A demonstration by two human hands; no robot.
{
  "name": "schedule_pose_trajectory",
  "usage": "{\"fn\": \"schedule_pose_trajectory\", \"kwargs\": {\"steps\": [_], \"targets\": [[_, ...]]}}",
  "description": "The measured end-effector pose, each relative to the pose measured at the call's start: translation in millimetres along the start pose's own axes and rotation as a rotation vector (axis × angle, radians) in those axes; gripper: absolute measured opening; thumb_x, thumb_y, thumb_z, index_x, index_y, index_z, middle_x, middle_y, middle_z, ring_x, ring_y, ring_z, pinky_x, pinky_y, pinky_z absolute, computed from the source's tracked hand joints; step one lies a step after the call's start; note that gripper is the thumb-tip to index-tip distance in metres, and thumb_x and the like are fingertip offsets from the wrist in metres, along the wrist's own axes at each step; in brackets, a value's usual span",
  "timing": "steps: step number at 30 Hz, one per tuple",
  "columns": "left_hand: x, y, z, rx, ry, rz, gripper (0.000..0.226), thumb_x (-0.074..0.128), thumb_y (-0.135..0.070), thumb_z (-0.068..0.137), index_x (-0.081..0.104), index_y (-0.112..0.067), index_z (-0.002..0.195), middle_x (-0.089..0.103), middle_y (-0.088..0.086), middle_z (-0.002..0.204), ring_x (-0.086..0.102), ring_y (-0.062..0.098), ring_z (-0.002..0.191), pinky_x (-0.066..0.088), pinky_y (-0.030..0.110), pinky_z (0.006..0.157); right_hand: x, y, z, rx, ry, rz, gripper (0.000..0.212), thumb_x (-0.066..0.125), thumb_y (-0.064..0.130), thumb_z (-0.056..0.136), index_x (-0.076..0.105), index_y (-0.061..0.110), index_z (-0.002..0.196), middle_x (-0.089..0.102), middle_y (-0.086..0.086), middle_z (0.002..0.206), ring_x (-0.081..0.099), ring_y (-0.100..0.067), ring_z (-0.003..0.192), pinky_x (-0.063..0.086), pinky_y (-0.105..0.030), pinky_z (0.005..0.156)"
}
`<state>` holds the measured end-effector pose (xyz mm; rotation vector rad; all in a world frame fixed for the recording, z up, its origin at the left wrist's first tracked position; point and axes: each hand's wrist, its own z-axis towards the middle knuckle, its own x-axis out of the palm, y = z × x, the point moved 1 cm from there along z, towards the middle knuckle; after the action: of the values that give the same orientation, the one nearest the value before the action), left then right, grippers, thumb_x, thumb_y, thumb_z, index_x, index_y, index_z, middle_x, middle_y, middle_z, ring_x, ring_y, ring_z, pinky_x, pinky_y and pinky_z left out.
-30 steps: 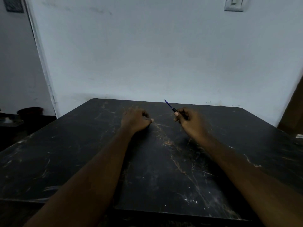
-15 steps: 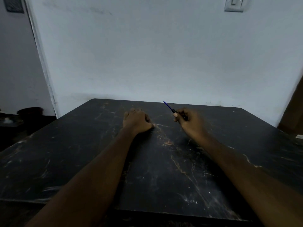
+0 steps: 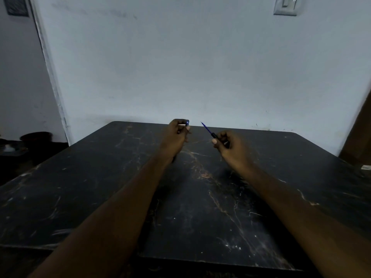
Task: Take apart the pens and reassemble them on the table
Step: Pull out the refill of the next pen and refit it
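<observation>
My right hand (image 3: pixel 228 144) is closed around a dark pen (image 3: pixel 208 131) whose thin blue tip points up and to the left, towards the wall. My left hand (image 3: pixel 177 133) is raised above the black marbled table (image 3: pixel 200 197) and pinches a small blue pen part (image 3: pixel 187 123) between thumb and fingertips. A gap of bare air separates the pen's tip from the blue part. Most of the pen's body is hidden inside my right fist. The light is dim, so I cannot tell the small part's exact shape.
A pale wall stands right behind the table's far edge, with a light switch (image 3: pixel 286 6) high at the right. A dark round pot (image 3: pixel 35 136) sits on the floor at the left. A brown panel (image 3: pixel 359 137) rises at the right edge.
My left hand has lifted off the table and moved up towards the far edge, now showing a small blue part in its fingertips. My right hand with the pen has barely shifted.
</observation>
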<state>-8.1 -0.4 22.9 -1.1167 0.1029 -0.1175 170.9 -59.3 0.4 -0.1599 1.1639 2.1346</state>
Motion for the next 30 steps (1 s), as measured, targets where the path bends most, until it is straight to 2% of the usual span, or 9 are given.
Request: {"fn": "schedule_pose_trajectory", "kwargs": {"steps": [2, 4, 7, 9, 13, 17, 21, 30], "targets": [[-1.9, -1.3, 1.3, -0.030, -0.003, -0.123, 0.021, 0.052, -0.008, 0.098, 0.052, -0.010, 0.119, 0.063, 0.005, 0.094, 0.062, 0.015, 0.074, 0.049, 0.016, 0.059, 0.3, -2.2, 0.9, -0.007, 0.006, -0.006, 0.014, 0.066, 0.026, 0.090, 0.058, 0.016, 0.095, 0.060, 0.003, 0.083, 0.057, -0.018, 0.075, 0.042, -0.030, 0.065], [-3.8, -3.1, 2.1, -0.075, 0.014, -0.296, 0.022, 0.052, -0.006, 0.098, 0.051, -0.007, 0.120, 0.064, 0.004, 0.093, 0.067, 0.022, 0.083, 0.053, 0.022, 0.068, 1.0, -3.6, 0.8, -0.016, 0.020, -0.004, 0.012, 0.066, 0.025, 0.089, 0.057, 0.018, 0.093, 0.058, 0.006, 0.082, 0.056, -0.018, 0.076, 0.044, -0.032, 0.067], [-5.7, -5.6, 2.8, -0.137, 0.026, -0.507, 0.007, 0.054, -0.014, 0.097, 0.055, -0.011, 0.104, 0.070, 0.006, 0.097, 0.072, 0.021, 0.086, 0.057, 0.024, 0.068, 2.7, -2.7, -0.4, -0.032, 0.054, 0.012, 0.010, 0.065, 0.023, 0.090, 0.055, 0.025, 0.089, 0.058, 0.006, 0.082, 0.058, -0.019, 0.080, 0.046, -0.038, 0.072], [-5.3, -5.5, 2.8, -0.155, 0.047, -0.566, 0.005, 0.056, -0.018, 0.096, 0.056, -0.013, 0.097, 0.072, 0.008, 0.099, 0.073, 0.020, 0.087, 0.058, 0.025, 0.067, 3.4, -1.5, -0.7, -0.036, 0.076, 0.006, 0.010, 0.064, 0.023, 0.090, 0.055, 0.026, 0.088, 0.060, 0.004, 0.083, 0.061, -0.022, 0.083, 0.048, -0.039, 0.074], [-3.4, -3.2, 2.0, -0.152, 0.081, -0.540, 0.016, 0.057, -0.022, 0.096, 0.053, -0.010, 0.105, 0.071, 0.012, 0.105, 0.072, 0.022, 0.091, 0.058, 0.027, 0.069, 3.0, 1.1, -2.0, -0.032, 0.077, 0.014, 0.017, 0.064, 0.024, 0.090, 0.053, 0.035, 0.083, 0.065, 0.003, 0.083, 0.063, -0.018, 0.081, 0.049, -0.037, 0.071], [-0.5, -5.5, -1.2, -0.155, 0.112, -0.496, 0.027, 0.056, -0.024, 0.096, 0.049, -0.007, 0.116, 0.070, 0.015, 0.111, 0.073, 0.021, 0.091, 0.058, 0.028, 0.070, 2.5, 1.3, -2.9, -0.018, 0.085, 0.022, 0.015, 0.064, 0.024, 0.091, 0.055, 0.033, 0.084, 0.067, -0.003, 0.086, 0.065, -0.021, 0.084, 0.051, -0.042, 0.076], [1.5, -7.8, -4.6, -0.155, 0.138, -0.457, 0.041, 0.056, -0.022, 0.096, 0.042, -0.001, 0.129, 0.072, 0.011, 0.105, 0.073, 0.018, 0.085, 0.059, 0.028, 0.069, 2.7, 1.6, -2.4, -0.027, 0.087, 0.002, 0.017, 0.065, 0.026, 0.090, 0.054, 0.037, 0.081, 0.067, 0.004, 0.082, 0.064, -0.016, 0.080, 0.050, -0.037, 0.072], [0.6, -6.0, -4.0, -0.135, 0.161, -0.467, 0.023, 0.057, -0.024, 0.096, 0.049, -0.010, 0.112, 0.074, 0.007, 0.102, 0.073, 0.024, 0.085, 0.060, 0.029, 0.068, 3.2, 2.2, -1.6, -0.021, 0.083, -0.012, 0.017, 0.065, 0.027, 0.090, 0.057, 0.037, 0.079, 0.067, 0.011, 0.076, 0.064, -0.006, 0.075, 0.048, -0.032, 0.069]]}}
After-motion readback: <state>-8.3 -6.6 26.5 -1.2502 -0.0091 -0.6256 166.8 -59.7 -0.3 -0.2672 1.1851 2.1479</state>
